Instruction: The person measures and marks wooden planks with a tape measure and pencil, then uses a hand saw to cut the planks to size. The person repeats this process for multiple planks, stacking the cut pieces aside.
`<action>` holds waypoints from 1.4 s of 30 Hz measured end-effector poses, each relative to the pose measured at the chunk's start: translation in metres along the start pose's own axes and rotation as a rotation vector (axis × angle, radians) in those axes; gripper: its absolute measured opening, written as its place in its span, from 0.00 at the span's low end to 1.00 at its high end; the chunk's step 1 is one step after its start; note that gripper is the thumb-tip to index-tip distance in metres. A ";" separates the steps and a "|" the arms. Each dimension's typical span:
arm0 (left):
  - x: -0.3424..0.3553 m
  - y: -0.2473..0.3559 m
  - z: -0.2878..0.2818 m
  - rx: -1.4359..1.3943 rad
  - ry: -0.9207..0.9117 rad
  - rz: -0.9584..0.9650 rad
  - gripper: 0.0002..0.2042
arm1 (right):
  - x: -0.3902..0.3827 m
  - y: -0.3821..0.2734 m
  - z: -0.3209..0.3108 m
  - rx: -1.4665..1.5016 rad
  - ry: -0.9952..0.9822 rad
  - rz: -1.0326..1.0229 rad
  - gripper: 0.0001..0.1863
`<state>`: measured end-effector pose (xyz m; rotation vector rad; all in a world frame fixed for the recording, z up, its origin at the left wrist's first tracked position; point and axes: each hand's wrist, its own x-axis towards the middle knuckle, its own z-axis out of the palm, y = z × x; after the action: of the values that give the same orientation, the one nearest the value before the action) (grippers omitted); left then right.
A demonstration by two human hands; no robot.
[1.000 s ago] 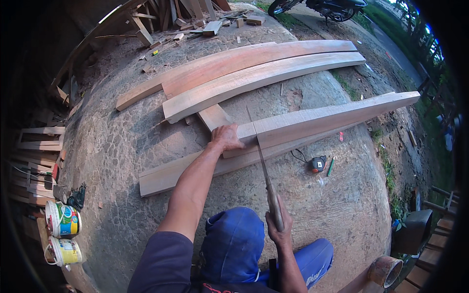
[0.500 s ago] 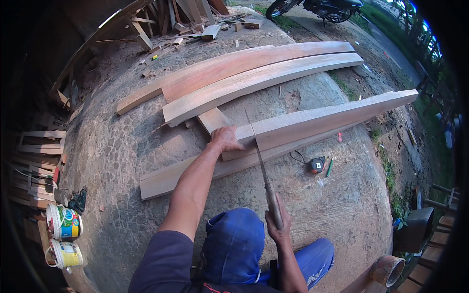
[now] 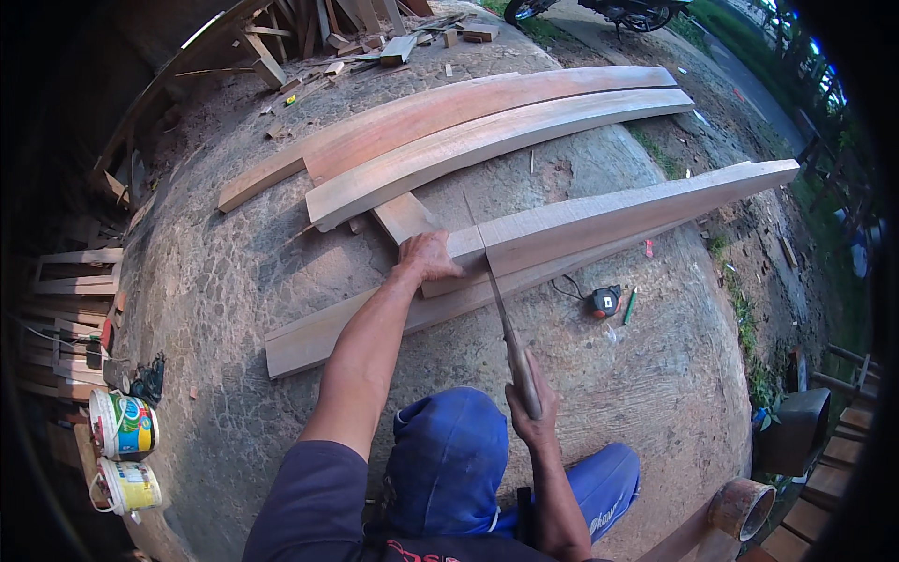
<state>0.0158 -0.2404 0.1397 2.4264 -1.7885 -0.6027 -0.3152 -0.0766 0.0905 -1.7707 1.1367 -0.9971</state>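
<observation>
A handsaw (image 3: 502, 314) runs away from me, its blade set across a thick wooden beam (image 3: 581, 225) close to the beam's left end. My right hand (image 3: 534, 405) is wrapped round the saw's handle, low and near my knee. With my left hand (image 3: 430, 256) I grip the end of the beam, just left of the blade, fingers over the top and thumb on the near side. That beam rests on another long plank (image 3: 318, 342) lying on the ground and on a short crosspiece (image 3: 405, 215) beneath it.
Beyond lie more long beams (image 3: 496, 140). A tape measure (image 3: 604, 301) and a green pencil (image 3: 630, 306) are on the concrete at right. Two buckets (image 3: 124, 426) stand at left, a rusty can (image 3: 743, 509) at lower right. Scrap wood (image 3: 398, 50) and a motorcycle (image 3: 609, 13) are at the back.
The view has shifted slightly, so the beams sit a little higher. My right hand and the saw are nearly where they were; my left hand keeps its grip on the beam.
</observation>
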 end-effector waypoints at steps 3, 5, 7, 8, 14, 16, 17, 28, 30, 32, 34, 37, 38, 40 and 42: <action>0.018 -0.015 -0.002 -0.020 -0.069 0.003 0.42 | -0.118 -0.042 -0.071 -0.083 -0.049 0.054 0.35; 0.016 -0.015 0.002 -0.006 -0.063 -0.002 0.43 | -0.113 -0.046 -0.069 -0.065 -0.044 0.066 0.35; 0.005 -0.008 0.007 0.023 -0.033 -0.012 0.45 | -0.054 -0.039 -0.038 -0.056 0.014 -0.113 0.34; -0.006 -0.003 0.013 0.017 0.021 -0.001 0.44 | -0.010 -0.025 -0.014 -0.001 -0.020 0.020 0.34; -0.014 0.004 0.011 0.010 0.009 -0.001 0.41 | 0.043 0.019 0.028 0.113 -0.020 0.031 0.35; 0.006 -0.007 0.003 -0.013 -0.041 0.007 0.43 | -0.046 0.000 -0.023 -0.073 -0.014 -0.034 0.37; 0.014 -0.012 0.001 -0.021 -0.073 -0.001 0.43 | -0.088 -0.013 -0.050 0.001 -0.023 0.015 0.37; -0.015 0.008 0.006 0.042 -0.019 -0.036 0.40 | 0.078 0.025 0.041 0.062 -0.010 0.015 0.35; -0.004 0.001 0.002 0.030 -0.024 -0.012 0.42 | 0.020 0.007 0.007 0.082 -0.004 -0.032 0.37; 0.014 -0.009 -0.003 0.002 -0.084 0.002 0.44 | -0.068 -0.024 -0.050 -0.072 -0.051 0.006 0.36; 0.025 -0.016 -0.004 -0.047 -0.113 0.017 0.45 | -0.119 -0.047 -0.083 -0.089 -0.044 0.041 0.35; 0.013 -0.011 0.004 0.036 -0.076 -0.036 0.46 | -0.081 -0.044 -0.063 -0.091 -0.043 -0.019 0.35; 0.002 -0.006 0.009 0.027 -0.025 -0.023 0.43 | -0.038 -0.027 -0.038 -0.055 -0.022 -0.063 0.35; -0.017 0.005 0.015 0.033 0.063 0.000 0.41 | 0.048 0.008 0.013 0.175 0.027 0.030 0.34; -0.027 0.012 0.019 0.029 0.110 -0.010 0.37 | 0.087 0.026 0.042 0.066 -0.030 0.043 0.34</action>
<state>-0.0089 -0.2155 0.1328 2.4365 -1.7554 -0.4374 -0.2608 -0.1574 0.0681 -1.6970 1.1060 -0.9687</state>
